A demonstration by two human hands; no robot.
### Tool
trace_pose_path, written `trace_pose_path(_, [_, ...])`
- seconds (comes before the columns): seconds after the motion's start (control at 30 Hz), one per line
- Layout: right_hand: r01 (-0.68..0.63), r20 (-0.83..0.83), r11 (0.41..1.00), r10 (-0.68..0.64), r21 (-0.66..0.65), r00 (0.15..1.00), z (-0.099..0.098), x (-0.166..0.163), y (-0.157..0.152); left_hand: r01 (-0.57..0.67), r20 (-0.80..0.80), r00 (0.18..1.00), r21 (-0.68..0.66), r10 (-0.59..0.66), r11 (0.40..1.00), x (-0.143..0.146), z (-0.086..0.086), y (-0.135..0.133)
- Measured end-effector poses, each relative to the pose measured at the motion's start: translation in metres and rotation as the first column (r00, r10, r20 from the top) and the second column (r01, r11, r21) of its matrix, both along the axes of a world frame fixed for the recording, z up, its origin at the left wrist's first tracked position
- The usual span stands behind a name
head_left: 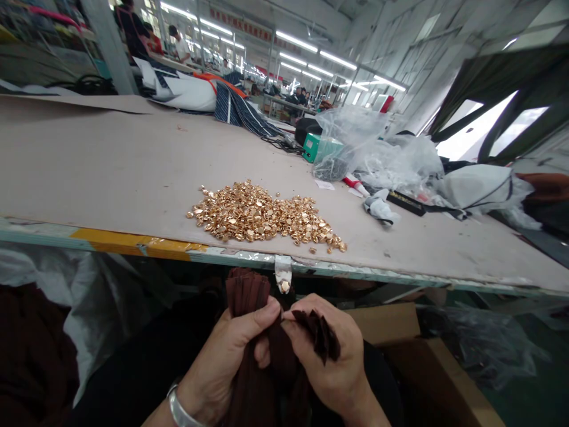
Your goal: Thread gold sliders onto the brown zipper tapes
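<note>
- Your left hand point(235, 350) is closed around a bundle of dark brown fabric strips point(246, 290), thumb pressed across the front; the strips stand up above your fingers and hang down below your palm.
- Your right hand point(331, 356) sits just beside the left, thumb tip close to your left thumb, pinching a small folded piece of brown fabric point(320, 335) that fans out over the back of your fingers.
- Whether that small piece is joined to the bundle or separate is hard to tell, since your hands cover the place where they meet.
- A silver bracelet point(178, 406) circles your left wrist.
- Just above your thumbs, a white tab with a gold button point(283, 280) hangs from the table edge point(133, 243).
- Farther above both hands, on the table top, lies a heap of gold buttons point(262, 213), well apart from your fingers.
- Up and to the right of your right hand are clear plastic bags point(382, 154), a green box point(313, 147) and a white cloth scrap point(380, 207).
- Below and right of your right hand is a cardboard box point(427, 367).
- Far beyond, other people work at distant tables.
</note>
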State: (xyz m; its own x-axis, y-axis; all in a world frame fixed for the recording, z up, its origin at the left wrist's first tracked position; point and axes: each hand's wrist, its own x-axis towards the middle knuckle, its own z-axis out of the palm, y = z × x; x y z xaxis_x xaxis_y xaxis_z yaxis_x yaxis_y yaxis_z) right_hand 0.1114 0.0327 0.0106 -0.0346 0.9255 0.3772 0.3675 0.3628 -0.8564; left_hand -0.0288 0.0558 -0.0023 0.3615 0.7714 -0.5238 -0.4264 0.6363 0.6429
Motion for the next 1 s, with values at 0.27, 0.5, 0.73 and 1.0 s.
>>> trace_pose_path(0.27, [-0.056,-0.392,0.917,-0.113,-0.395,0.913,-0.006,-0.003,0.004,-0.027,-0.059,0.998,0.053,0.030,0.998,0.000,-0.001,-0.002])
trace_pose_path(0.5, [-0.305,-0.717,0.818,-0.175,-0.487,0.675,-0.010,-0.004,0.009,-0.007,-0.007,1.000,0.070,0.008,0.998,-0.005,0.008,0.009])
trace_pose_path(0.73, [-0.324,-0.740,0.751,-0.308,-0.575,0.598,-0.015,-0.009,0.015,0.081,-0.114,0.991,0.156,-0.063,0.984,-0.007,0.011,0.015])
trace_pose_path(1.0, [-0.354,-0.750,0.743,-0.290,-0.568,0.594,-0.012,-0.010,0.020,0.152,-0.154,0.981,0.201,-0.122,0.968,-0.004,0.011,0.026])
